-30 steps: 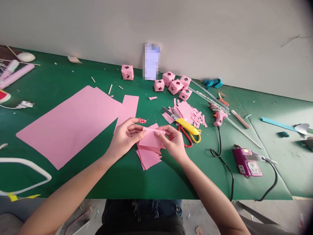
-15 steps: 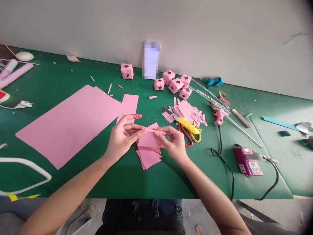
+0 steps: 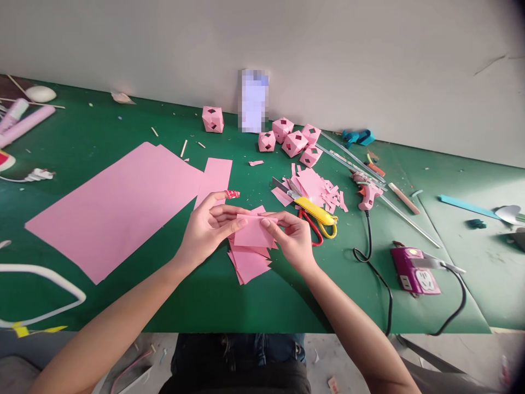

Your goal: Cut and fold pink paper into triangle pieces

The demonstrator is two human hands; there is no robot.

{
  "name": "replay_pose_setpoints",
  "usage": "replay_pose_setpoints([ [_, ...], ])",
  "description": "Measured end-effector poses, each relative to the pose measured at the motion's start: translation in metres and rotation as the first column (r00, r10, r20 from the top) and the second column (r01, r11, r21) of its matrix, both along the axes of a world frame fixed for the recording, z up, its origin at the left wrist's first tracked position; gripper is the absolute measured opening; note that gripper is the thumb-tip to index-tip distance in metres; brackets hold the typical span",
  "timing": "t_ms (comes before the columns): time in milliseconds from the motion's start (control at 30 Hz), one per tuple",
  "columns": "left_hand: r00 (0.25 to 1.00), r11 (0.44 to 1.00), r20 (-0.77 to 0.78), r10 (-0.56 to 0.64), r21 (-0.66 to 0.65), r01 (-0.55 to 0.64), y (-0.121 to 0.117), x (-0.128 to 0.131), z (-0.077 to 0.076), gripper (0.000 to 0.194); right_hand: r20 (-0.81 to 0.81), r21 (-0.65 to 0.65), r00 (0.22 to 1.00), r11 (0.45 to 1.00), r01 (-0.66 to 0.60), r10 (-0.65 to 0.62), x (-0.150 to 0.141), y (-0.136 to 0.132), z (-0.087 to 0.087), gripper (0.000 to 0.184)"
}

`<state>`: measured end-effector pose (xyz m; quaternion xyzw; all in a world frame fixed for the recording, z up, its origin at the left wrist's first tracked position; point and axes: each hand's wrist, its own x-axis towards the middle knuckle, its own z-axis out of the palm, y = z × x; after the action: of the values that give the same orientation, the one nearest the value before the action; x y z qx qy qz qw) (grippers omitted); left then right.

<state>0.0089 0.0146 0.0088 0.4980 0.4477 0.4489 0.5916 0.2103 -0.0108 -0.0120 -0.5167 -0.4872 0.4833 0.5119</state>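
Between my two hands is a small piece of pink paper [image 3: 255, 232], its upper edge pinched at both ends. My left hand [image 3: 207, 227] grips the left end between thumb and fingers; its index finger, wrapped in red patterned tape at the tip, points away. My right hand [image 3: 291, 235] pinches the right end, thumb on the near face. Below the held piece lies a loose pile of pink paper pieces [image 3: 250, 266], partly covered by it. Just right of my right hand are a yellow utility knife [image 3: 314, 209] and red-handled scissors [image 3: 316, 235], overlapping each other.
Large pink paper sheets [image 3: 118, 213] and a pink strip [image 3: 217, 174] lie left. Several folded pink paper shapes [image 3: 294, 143] stand at the back near a phone [image 3: 253, 101]. Paper scraps [image 3: 314, 186], a glue gun [image 3: 370, 196] and a purple power socket [image 3: 414, 271] are to the right.
The held paper's upper edge was rolled or folded over into a narrow band; now its near face shows flatter, with both thumbs spread on it. The hands have barely moved.
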Motion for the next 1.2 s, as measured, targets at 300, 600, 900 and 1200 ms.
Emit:
replay_pose_setpoints([
  [300, 0.995, 0.998, -0.09, 0.032, -0.049, -0.037, 0.001, -0.002, -0.003, 0.058, -0.026, -0.085, 0.999, 0.996, -0.022, 0.02, -0.002, 0.0, 0.002, 0.037],
  [600, 0.995, 0.996, -0.093, -0.035, -0.079, 0.028, 0.002, 0.0, -0.001, 0.056, -0.022, -0.135, 0.999, 0.99, -0.045, 0.042, -0.003, 0.0, 0.004, 0.041],
  [900, 0.989, 0.998, -0.144, -0.037, -0.054, 0.029, 0.004, -0.005, -0.01, 0.06, 0.069, -0.072, 0.996, 0.996, -0.056, 0.061, -0.004, 0.0, 0.005, 0.038],
  [1200, 0.989, 0.999, -0.143, 0.032, 0.029, -0.029, 0.0, 0.001, -0.006, 0.053, 0.035, 0.054, 0.997, 0.996, -0.069, 0.067, -0.003, -0.001, 0.005, 0.023],
])
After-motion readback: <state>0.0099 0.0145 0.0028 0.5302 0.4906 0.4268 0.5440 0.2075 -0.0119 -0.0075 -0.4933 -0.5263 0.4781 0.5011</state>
